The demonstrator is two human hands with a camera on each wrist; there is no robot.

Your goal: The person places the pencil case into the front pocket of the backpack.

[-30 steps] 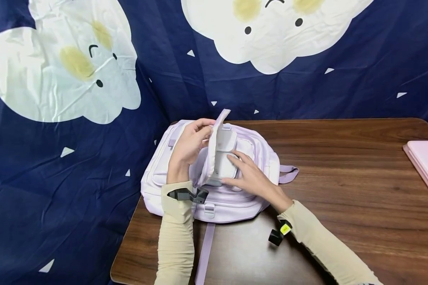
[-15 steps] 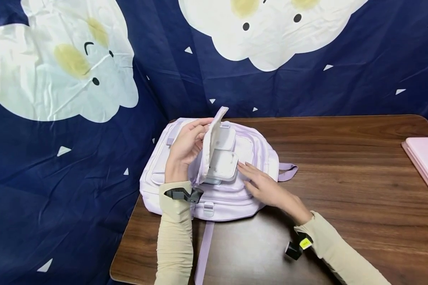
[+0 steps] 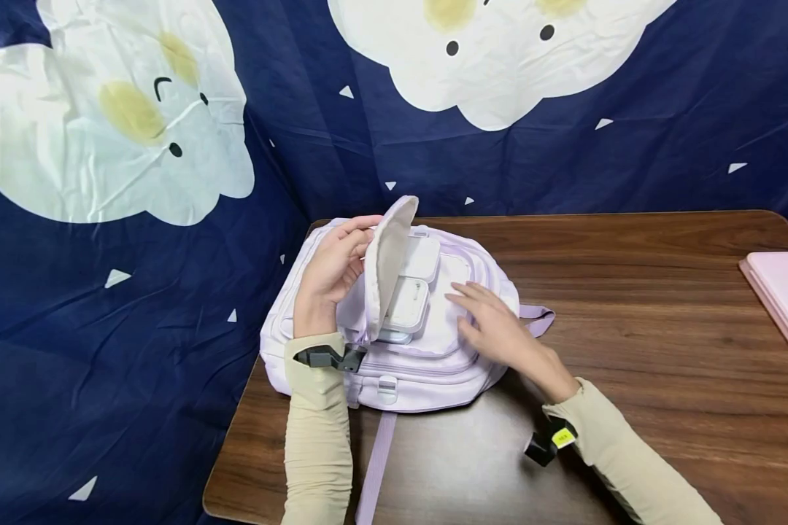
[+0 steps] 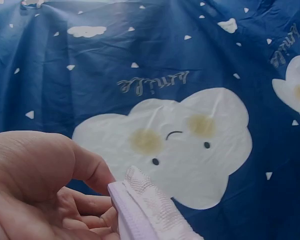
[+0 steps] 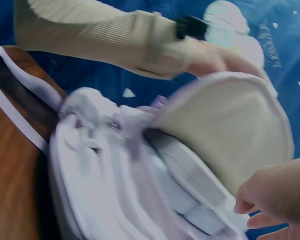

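Observation:
A pale lilac backpack (image 3: 427,361) lies on the table with its front pocket unzipped. My left hand (image 3: 331,270) pinches the edge of the raised pocket flap (image 3: 390,262) between thumb and fingers; the left wrist view shows the thumb against the flap's rim (image 4: 145,205). Inside the pocket sit a white rounded box (image 3: 422,257) and a second white box (image 3: 410,305), partly hidden by the flap. Something pale blue (image 3: 395,337) peeks out below the second one. To the right of the boxes, my right hand (image 3: 492,324) hovers over the backpack front, fingers loosely spread, holding nothing.
A pink flat case (image 3: 781,292) lies at the table's right edge. One lilac strap (image 3: 376,467) trails toward the near edge, and another strap (image 3: 538,317) sticks out on the right. A dark blue cloud-print curtain (image 3: 532,168) hangs behind the wooden table (image 3: 643,306).
My right hand has come off the lower white box and drawn back to the right. My left hand has shifted slightly left with the flap, which now shows more of its inner face.

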